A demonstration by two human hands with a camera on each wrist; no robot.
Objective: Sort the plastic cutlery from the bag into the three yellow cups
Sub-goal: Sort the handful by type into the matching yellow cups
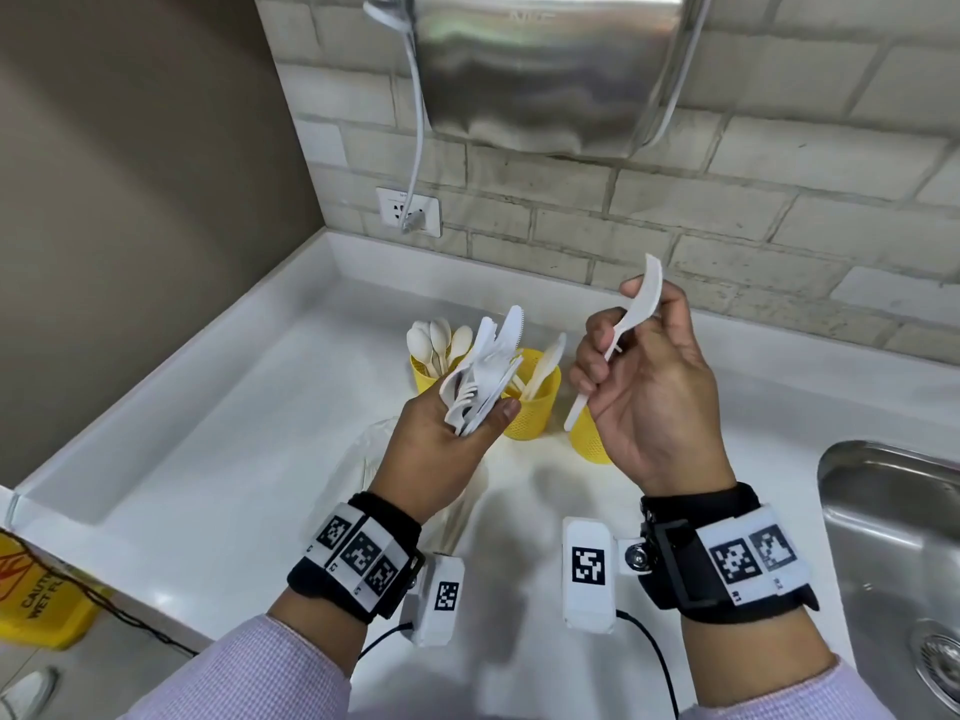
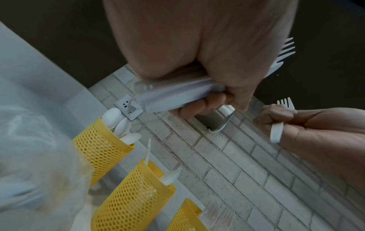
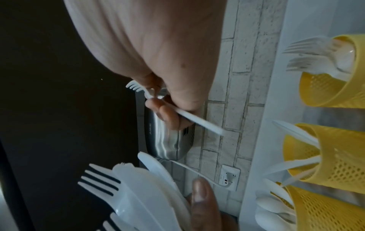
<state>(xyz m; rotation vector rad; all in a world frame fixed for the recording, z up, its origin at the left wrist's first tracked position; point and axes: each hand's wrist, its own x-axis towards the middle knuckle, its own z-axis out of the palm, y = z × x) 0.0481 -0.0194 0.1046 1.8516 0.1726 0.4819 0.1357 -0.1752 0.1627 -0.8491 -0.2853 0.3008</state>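
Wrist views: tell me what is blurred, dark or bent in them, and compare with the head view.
Left wrist: the bundle of cutlery is smeared and the plastic bag is soft; upper corners dark. Right wrist: left half nearly black, the fork handle streaked, the yellow cups tilted by the lens. Head: bright and sharp, brick lines bowed.

Right hand: fingers pinch a white fork.
Left hand's bundle: forks, knives, lower left.
Yellow cups: three, on the counter.
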